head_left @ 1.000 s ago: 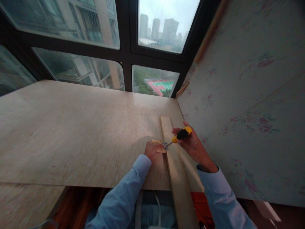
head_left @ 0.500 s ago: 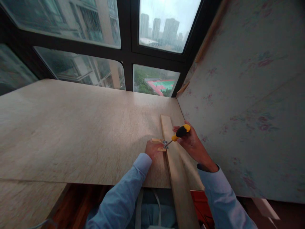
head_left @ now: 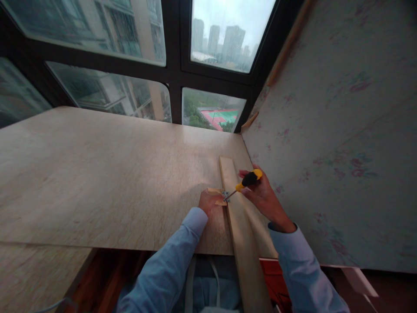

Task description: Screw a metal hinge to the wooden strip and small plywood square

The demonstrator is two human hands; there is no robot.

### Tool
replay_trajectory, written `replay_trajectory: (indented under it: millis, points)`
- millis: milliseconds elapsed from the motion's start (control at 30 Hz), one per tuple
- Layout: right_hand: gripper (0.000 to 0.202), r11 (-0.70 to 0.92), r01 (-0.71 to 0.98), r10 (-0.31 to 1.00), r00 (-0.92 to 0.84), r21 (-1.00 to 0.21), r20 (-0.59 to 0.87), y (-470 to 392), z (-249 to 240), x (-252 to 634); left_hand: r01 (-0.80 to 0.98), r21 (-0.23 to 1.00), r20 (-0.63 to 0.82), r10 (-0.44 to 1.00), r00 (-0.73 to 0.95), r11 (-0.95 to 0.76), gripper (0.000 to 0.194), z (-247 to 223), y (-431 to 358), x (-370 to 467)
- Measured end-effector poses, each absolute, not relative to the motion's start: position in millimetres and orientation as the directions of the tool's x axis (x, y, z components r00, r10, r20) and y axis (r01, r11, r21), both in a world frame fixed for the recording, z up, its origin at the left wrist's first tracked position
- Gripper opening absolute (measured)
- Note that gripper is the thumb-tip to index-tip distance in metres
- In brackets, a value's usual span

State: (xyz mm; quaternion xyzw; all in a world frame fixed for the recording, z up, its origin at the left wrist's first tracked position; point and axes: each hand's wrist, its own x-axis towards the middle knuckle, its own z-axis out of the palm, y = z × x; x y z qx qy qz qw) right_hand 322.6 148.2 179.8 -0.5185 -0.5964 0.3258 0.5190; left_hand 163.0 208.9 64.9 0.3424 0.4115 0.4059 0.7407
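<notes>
My right hand (head_left: 263,198) grips a yellow and black screwdriver (head_left: 250,178) by its handle, tilted down to the left. Its tip meets a small metal hinge (head_left: 226,196) at the left edge of a long wooden board (head_left: 243,226). Against that edge sits a small piece of wood (head_left: 215,190), with my left hand (head_left: 210,203) closed on it beside the hinge. Those left fingers partly cover the small piece, and any screw under the tip is too small to make out.
The board lies on a beige stone-patterned counter (head_left: 114,174) and juts over its front edge towards me. Dark-framed windows (head_left: 176,74) stand behind. A flower-patterned wall (head_left: 325,152) rises close on the right. Something red (head_left: 275,278) is below the counter.
The right hand and the screwdriver handle have shifted very slightly to the right. The left hand, the small piece of wood and the board look the same.
</notes>
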Motion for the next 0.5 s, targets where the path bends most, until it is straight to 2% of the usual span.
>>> replay_trajectory:
  millis: [100, 233, 300, 433, 500]
  points:
    - [0.086, 0.214, 0.291, 0.968, 0.066, -0.933, 0.242, 148.4, 181.9, 326.2, -0.327, 0.827, -0.358, 0.877, 0.321, 0.458, 0.021, 63.7, 209.4, 164.0]
    - [0.097, 0.099, 0.583, 0.920, 0.255, -0.806, 0.297, 151.0, 187.1, 323.8, -0.327, 0.859, -0.278, 0.896, 0.346, 0.393, 0.018, 59.6, 209.9, 162.7]
    - [0.099, 0.080, 0.620, 0.906, 0.281, -0.780, 0.316, 152.9, 186.8, 321.1, -0.316, 0.873, -0.254, 0.900, 0.354, 0.371, 0.017, 56.2, 210.6, 162.4]
    - [0.090, 0.238, 0.420, 0.942, 0.118, -0.876, 0.313, 154.9, 181.9, 319.2, -0.322, 0.863, -0.269, 0.893, 0.361, 0.390, 0.023, 51.2, 212.1, 164.1]
    - [0.086, 0.260, 0.318, 0.957, 0.040, -0.912, 0.287, 154.6, 181.4, 320.3, -0.315, 0.866, -0.280, 0.898, 0.339, 0.389, 0.026, 50.6, 212.4, 165.4]
